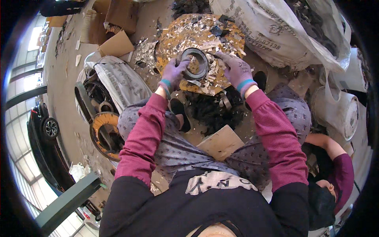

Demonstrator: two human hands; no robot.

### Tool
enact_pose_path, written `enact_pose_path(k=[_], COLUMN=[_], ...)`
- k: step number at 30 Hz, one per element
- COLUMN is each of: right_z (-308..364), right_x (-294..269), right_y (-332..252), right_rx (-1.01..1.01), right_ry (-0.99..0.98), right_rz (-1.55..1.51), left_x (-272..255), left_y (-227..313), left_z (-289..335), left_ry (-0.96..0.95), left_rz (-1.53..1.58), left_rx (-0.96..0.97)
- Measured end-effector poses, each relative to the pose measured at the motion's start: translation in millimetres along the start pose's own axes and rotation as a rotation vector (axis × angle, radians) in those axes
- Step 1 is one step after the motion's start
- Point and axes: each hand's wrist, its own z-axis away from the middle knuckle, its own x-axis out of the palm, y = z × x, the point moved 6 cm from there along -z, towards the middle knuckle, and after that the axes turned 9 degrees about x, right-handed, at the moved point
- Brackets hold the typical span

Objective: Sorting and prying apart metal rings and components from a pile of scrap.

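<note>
A dark grey ring (pixel 202 73) with a thick rim lies tilted over a yellow-brown work surface (pixel 167 37) strewn with pale scraps. My left hand (pixel 173 75), in a purple glove with a teal cuff, grips the ring's left side; its thumb lies along the rim. To the right of the ring is my right hand (pixel 238 70) in a matching glove. Its fingers are bent together and point toward the ring, a little apart from it. Whatever they pinch, if anything, is hidden.
Left of my legs stand a white sack (pixel 122 79) of black rings and an orange-rimmed ring (pixel 94 130). Large white sacks (pixel 272 35) fill the far right, above a white bucket (pixel 333 110). Black shavings (pixel 213 112) lie below the work surface. Another person (pixel 341 177) sits at right.
</note>
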Motion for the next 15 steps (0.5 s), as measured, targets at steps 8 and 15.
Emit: enact_pose_path(k=[8,15], right_z=[-19,-20], right_x=[21,17], right_y=[-11,-19], right_rx=[-0.097,-0.071], right_ry=[-0.008,-0.017], right_rz=[0.041,0.141], left_x=[2,4], left_y=[20,31], left_z=[15,14], left_ry=[-0.04,-0.016], left_rz=[-0.384,-0.439], left_rx=[-0.044,0.085])
